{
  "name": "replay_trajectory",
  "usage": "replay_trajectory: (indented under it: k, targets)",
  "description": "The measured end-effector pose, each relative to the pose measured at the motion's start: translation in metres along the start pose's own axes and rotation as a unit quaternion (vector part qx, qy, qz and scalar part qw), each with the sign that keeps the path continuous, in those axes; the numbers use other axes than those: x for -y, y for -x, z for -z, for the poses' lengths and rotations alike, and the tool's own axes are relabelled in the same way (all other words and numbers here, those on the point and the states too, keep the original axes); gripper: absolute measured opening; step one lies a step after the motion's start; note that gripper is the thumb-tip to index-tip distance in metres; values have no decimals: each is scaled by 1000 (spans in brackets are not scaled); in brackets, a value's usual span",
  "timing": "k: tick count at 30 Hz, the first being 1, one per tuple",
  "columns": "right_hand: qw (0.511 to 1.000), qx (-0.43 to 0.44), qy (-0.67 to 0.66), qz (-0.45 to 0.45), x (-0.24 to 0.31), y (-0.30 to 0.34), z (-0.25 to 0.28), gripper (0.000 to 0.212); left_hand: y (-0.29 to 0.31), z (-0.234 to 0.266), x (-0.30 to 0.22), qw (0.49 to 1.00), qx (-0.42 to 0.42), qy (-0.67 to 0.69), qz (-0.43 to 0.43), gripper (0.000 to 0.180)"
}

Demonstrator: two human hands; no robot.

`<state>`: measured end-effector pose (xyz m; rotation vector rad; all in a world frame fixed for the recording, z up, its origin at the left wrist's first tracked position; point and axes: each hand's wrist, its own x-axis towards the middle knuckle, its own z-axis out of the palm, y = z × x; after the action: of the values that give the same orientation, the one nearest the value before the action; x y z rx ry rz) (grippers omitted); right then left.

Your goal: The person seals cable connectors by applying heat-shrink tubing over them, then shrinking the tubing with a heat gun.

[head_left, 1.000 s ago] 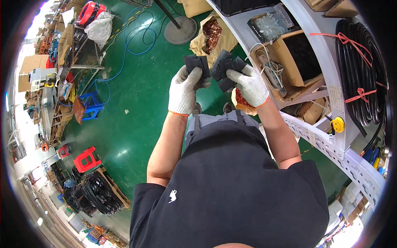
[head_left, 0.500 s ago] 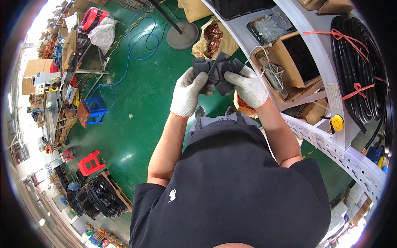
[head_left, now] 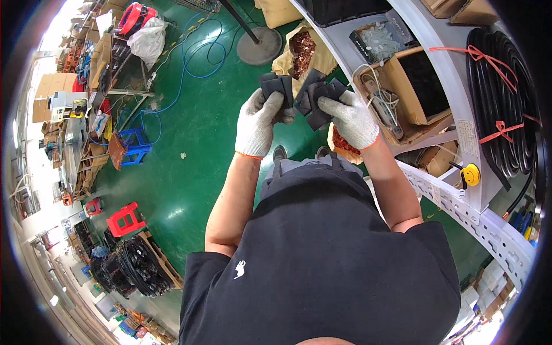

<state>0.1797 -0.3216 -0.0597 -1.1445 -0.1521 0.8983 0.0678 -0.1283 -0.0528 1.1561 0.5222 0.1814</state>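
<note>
White knit gloves with orange cuffs cover both of my hands, held up in front of me over the green floor. Flat black strips (head_left: 278,86) are pinched in my left hand (head_left: 259,121), thumb on top. My right hand (head_left: 352,118) grips a fanned bunch of short black pieces (head_left: 314,99), which look like flat tubing or sheet. A narrow gap separates the two bunches. The fingers beneath the pieces are mostly hidden.
An open sack of copper-coloured bits (head_left: 302,53) stands beyond my hands, near a round stand base (head_left: 259,46). At right a metal shelf (head_left: 443,190) carries a cardboard box (head_left: 397,75) and coiled black hose (head_left: 497,98). A blue stool (head_left: 135,146) is at left.
My hands have moved apart, splitting the black pieces into two bunches. Earlier the pieces overlapped in one cluster between both hands.
</note>
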Motion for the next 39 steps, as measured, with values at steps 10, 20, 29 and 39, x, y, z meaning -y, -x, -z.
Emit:
replay_trajectory:
  k: [10,20,29,39]
  targets:
    - [1000,-2,6,-9,-10,10,5,35,14,-1,3,1000,2,21,-7,31]
    - [1000,-16,13,-5,-4,-7,5,37,-4,-1,-5,1000,-7,26,-10,28]
    - [1000,-4,-24,-11,-28,-3,2,34,9,6,12,998,-28,-49,-25,24]
    - [999,9,-48,9,-43,-8,-18,51,4,9,60,914,1,-353,-201,24]
